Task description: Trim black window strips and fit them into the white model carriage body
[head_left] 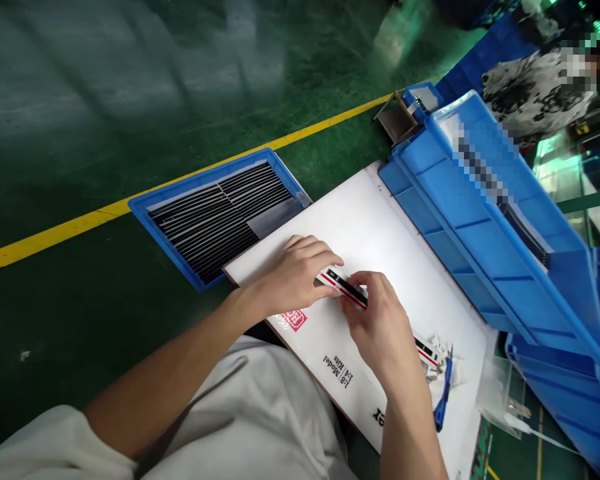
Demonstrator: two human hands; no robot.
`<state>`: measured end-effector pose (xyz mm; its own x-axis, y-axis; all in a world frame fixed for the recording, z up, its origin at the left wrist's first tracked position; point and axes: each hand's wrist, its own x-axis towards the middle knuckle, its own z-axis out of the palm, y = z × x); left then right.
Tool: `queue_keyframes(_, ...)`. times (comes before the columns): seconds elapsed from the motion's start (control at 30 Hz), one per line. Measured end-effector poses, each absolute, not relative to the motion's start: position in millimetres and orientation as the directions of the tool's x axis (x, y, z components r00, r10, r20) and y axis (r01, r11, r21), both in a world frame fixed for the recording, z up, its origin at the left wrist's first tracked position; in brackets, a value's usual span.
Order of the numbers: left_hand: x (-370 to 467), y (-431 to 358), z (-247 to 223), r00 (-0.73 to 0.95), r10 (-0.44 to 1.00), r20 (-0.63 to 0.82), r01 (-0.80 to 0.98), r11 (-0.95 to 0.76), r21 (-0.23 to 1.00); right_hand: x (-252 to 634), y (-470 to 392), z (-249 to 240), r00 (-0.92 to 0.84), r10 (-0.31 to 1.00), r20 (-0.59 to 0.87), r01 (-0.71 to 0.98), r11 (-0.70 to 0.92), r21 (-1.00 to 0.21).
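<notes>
A long, narrow model train car body (342, 285), white with a black window band and a red stripe, is held between both hands above the white tabletop. My left hand (305, 267) is closed on its far-left end. My right hand (377, 317) pinches the other end between thumb and fingers, hiding part of it. Beyond my right wrist lies a similar white, black and red body (427, 352), partly covered by the arm. Small white scraps (437, 373) and a slim blue-handled tool (444, 397) lie beside it.
The white board tabletop (340, 220) bears printed lettering. At left, a blue tray (167, 250) of dark strips sits low by the yellow floor line (310, 133). Large stacked blue bins (460, 220) flank the right edge. A person in a patterned top (535, 93) is behind them.
</notes>
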<state>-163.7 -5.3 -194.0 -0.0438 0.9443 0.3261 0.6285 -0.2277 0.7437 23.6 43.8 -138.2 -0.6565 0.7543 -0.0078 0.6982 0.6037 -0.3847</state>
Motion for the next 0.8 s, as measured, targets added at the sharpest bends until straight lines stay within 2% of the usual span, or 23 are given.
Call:
queue_keyframes(0.43, -167.1, -4.5, -198.5, -0.015, 0.938, 0.347, 0.622, -0.262, 0.738, 15.1, 59.3, -124.3, -0.729, 0.679, -0.092, 0.680, 0.700, -0.218)
queue_keyframes(0.63, -168.1, -4.5, -196.1, -0.006, 0.946, 0.325, 0.626, -0.250, 0.739, 16.7, 65.3, -121.8, -0.751, 0.647, -0.135, 0.659, 0.716, -0.231)
queue_keyframes(0.8, -168.8, -4.0, -195.0, 0.003, 0.937, 0.349, 0.613, -0.277, 0.740, 17.7, 73.1, -119.6, -0.764, 0.617, -0.188, 0.642, 0.704, -0.304)
